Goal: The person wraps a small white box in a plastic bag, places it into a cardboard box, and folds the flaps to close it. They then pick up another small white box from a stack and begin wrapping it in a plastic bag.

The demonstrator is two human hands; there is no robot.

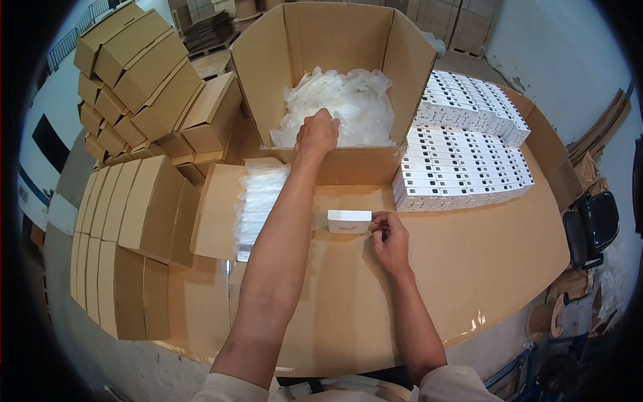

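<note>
My left hand (317,134) reaches into the front of a large open carton (338,40), at the near edge of a heap of clear plastic bags (348,100). Its fingers are curled, and what they hold, if anything, is hidden. On the cardboard-covered table, my right hand (390,240) has its fingers bent around the right end of a small white box (349,222). To the left, partly behind my left forearm, an open brown box (213,213) holds a row of plastic-wrapped items (258,208).
Many small white boxes (462,167) stand in stacked rows at the right. Brown cartons (144,208) are piled along the left side. A black chair (589,224) stands beyond the right table edge, and a cardboard wall (549,147) rises behind the white boxes.
</note>
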